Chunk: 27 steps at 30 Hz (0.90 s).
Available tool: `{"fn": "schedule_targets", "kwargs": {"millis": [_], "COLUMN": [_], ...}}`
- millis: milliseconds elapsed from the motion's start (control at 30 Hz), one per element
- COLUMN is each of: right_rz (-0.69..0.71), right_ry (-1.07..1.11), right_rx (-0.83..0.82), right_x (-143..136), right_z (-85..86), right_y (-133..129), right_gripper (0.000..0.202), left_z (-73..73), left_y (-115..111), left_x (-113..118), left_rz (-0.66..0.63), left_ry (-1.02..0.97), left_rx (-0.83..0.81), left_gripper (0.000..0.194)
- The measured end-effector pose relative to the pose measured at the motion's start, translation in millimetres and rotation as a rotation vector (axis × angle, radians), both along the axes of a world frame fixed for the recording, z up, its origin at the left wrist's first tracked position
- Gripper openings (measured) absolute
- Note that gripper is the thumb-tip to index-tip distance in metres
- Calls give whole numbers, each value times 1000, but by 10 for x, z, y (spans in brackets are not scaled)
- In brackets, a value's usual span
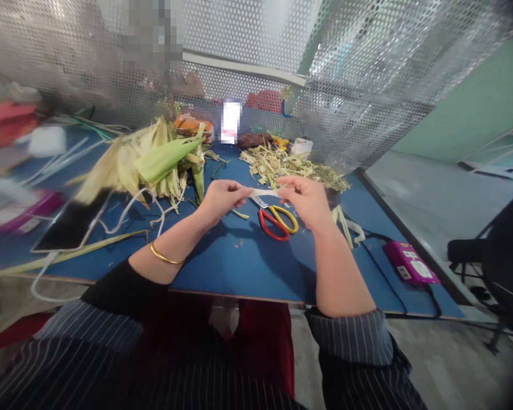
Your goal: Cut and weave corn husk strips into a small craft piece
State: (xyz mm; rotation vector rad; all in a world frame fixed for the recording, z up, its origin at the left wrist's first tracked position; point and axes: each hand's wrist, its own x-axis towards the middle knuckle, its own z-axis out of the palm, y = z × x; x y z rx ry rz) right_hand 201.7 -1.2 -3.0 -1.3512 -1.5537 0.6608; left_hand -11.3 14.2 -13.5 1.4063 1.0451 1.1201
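A short pale strip [265, 193] is stretched between my two hands above the blue table [248, 267]. My left hand [223, 199] pinches its left end, and my right hand [303, 196] pinches its right end between thumb and fingers. Just below the strip lie scissors [277, 222] with one red and one yellow handle, their blades partly under the strip. Behind my left hand is a heap of corn husks [154, 162], pale with one greener leaf on top. Beyond my right hand spreads a pile of small husk scraps [282, 164].
A dark phone [74, 219] with a white cable lies at the left, near a blurred purple packet [38, 213]. Another purple packet [411, 263] sits at the right edge by black cables. A lit screen [231, 121] stands at the back before perforated metal mesh [248, 40].
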Motion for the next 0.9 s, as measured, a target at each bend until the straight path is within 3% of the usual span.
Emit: {"fn": "schedule_targets", "kwargs": {"millis": [100,333,567,767,900], "right_rz": [80,42,38,90,-24], "right_ry": [-81,-92,-87,48,168], "right_rx": [-80,-69,-58,-132,-20], "right_x": [37,60,44,-7,-197], "right_z": [38,92,103,62,-66], "right_y": [-38,-62,-77,-58,-32], "right_gripper": [17,11,10,10,9], "left_z": [56,51,-4,-18,-72], "left_y": [50,165,230,251,130], "left_x": [-78,-163,-170,-140,-4], "left_rz": [61,142,123,187,125], "left_ry": [-60,-137,-401,-501,-457], "left_rx": [11,-29,-307,-302,-298], "left_gripper": [29,30,38,41,54]}}
